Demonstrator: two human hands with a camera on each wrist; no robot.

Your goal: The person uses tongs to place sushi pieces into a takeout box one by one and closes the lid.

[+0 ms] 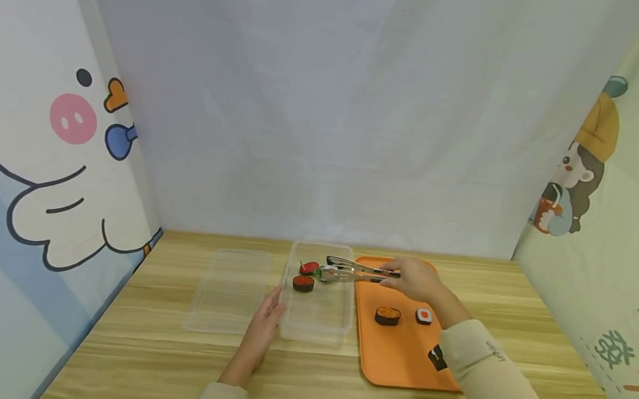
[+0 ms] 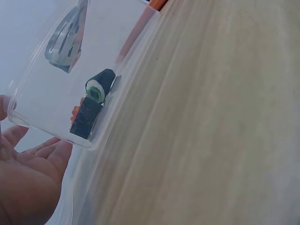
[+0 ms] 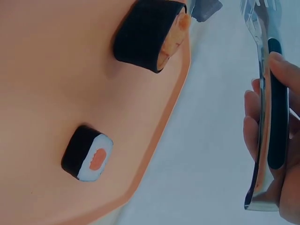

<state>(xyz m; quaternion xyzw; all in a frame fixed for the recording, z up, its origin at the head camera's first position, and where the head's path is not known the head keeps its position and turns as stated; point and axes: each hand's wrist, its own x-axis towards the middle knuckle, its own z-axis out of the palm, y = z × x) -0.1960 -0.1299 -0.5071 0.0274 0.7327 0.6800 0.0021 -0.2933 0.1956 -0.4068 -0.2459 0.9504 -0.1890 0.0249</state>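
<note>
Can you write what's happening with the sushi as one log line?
right hand: holds tongs over clear box | left hand: touches box | box: sushi pieces | orange tray: two rolls

A wooden table (image 1: 496, 288) bears an orange tray (image 1: 398, 358), clear container (image 1: 315, 325) and lid (image 1: 226, 296).

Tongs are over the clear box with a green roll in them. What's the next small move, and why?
Probably open the tongs and let the roll drop: their tips are already inside the box, beside two pieces lying there, and the left hand steadies the box's wall. Two pieces remain on the tray.
</note>
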